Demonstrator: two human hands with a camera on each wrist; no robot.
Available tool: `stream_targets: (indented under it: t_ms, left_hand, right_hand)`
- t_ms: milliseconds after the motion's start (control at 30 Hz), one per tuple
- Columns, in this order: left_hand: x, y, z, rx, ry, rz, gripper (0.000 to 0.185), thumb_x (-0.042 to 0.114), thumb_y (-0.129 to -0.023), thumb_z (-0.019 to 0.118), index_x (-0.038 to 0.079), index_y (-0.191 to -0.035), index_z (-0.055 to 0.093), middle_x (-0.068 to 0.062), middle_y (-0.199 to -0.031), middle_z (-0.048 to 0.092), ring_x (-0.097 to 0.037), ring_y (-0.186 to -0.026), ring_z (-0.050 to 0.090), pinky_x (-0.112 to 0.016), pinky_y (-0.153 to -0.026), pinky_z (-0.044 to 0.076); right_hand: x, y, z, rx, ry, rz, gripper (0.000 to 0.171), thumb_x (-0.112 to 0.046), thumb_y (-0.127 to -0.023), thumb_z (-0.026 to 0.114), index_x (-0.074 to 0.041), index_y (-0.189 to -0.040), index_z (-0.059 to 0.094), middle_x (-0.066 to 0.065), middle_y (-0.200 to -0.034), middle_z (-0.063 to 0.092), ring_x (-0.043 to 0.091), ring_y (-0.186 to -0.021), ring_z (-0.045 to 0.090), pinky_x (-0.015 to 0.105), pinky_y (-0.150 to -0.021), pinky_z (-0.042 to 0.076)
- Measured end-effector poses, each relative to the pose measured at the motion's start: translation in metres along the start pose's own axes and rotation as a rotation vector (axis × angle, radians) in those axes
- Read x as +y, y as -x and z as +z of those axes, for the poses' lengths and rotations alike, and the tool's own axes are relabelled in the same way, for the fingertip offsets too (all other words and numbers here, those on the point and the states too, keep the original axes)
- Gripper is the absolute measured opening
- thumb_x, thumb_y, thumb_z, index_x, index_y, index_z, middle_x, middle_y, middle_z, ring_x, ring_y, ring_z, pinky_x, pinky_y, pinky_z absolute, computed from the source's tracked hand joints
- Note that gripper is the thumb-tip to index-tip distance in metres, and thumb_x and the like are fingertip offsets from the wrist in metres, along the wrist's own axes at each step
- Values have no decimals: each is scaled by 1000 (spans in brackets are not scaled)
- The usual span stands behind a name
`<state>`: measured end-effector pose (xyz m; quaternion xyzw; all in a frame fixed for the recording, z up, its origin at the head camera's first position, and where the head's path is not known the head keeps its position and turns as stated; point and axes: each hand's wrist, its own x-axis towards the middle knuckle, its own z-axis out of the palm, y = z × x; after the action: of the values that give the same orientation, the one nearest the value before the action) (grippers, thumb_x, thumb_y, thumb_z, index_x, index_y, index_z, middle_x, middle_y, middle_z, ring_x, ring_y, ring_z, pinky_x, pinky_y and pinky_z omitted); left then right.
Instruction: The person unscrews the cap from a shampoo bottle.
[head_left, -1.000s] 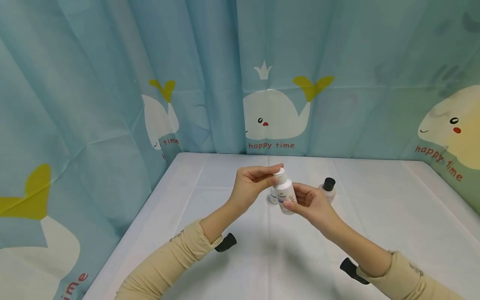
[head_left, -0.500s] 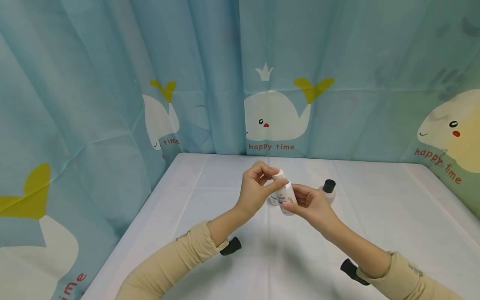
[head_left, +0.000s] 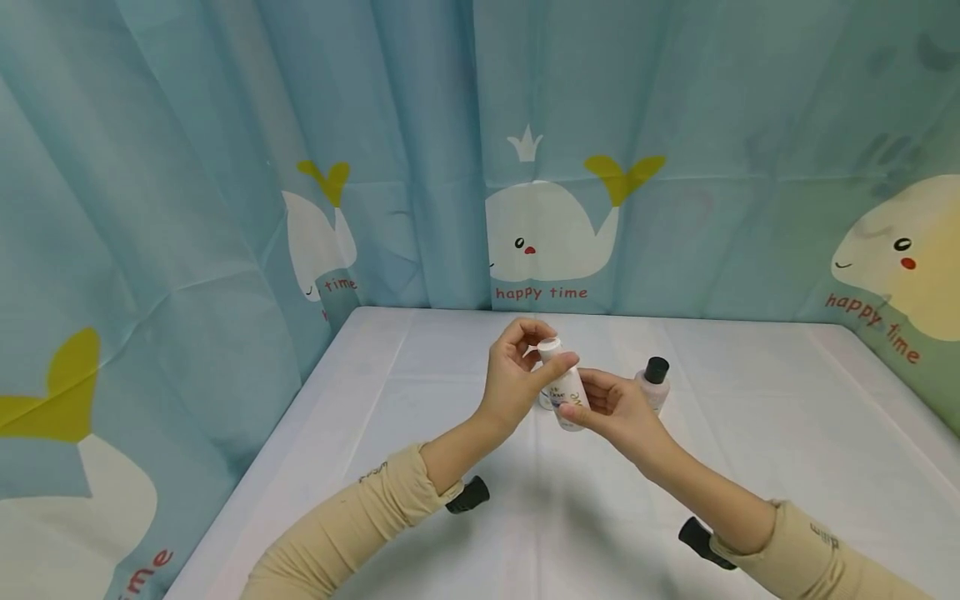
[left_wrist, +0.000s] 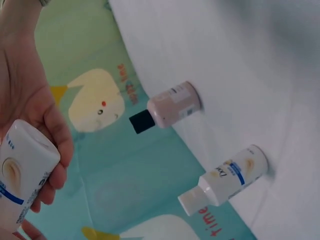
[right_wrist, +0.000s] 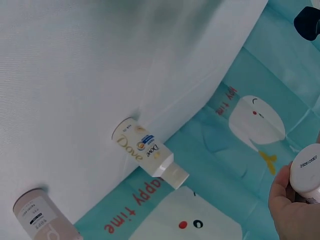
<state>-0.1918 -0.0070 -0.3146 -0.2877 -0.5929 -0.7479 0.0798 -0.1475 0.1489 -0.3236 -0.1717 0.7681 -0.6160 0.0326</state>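
Observation:
A small white Dove bottle (head_left: 567, 396) is held tilted above the table between both hands. My right hand (head_left: 626, 421) grips its body, thumb on the label side and fingers behind. The left hand (head_left: 510, 375) pinches the bottle's top end, its thumb across the neck and the index finger curled behind the white cap (head_left: 550, 344). Seen from the right wrist, the base of the held bottle (right_wrist: 306, 170) bears a printed code. Behind the hands, a second white Dove bottle (left_wrist: 231, 176) stands upright on the table, mostly hidden in the head view.
A pinkish bottle with a black cap (head_left: 655, 386) stands upright behind the right hand. The white-covered table (head_left: 435, 367) reaches back to a blue whale-print curtain (head_left: 420, 167). Black wrist devices (head_left: 468, 495) stick out beneath both sleeves.
The left hand has turned and shifted a little to the right around the bottle's top, its thumb now lower across the neck. The right hand keeps its hold nearly still.

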Motion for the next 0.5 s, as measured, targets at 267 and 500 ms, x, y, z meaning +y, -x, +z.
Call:
stream_targets:
  t_ms: [267,500]
  left_hand:
    - [0,-2,-6,-88,-27,-39,81,57,-75,69,-5,-124,51,-15,-120,55,-21,-110,54,-19,-90,48]
    - [2,-3,-25,-280,-24,-70,81,56,-86,47,-4,-140,39,-21,-144,42,-33,-132,43,-39,-109,38]
  right_hand:
    - [6,-1,0,-7,-9,7,51,-14,-88,66,11,-129,48,30,-122,58,1,-93,64,21,-81,54]
    - [6,1,-5,7,26,51,54,-17,-89,66,8,-133,46,27,-126,57,11,-100,64,24,-84,55]
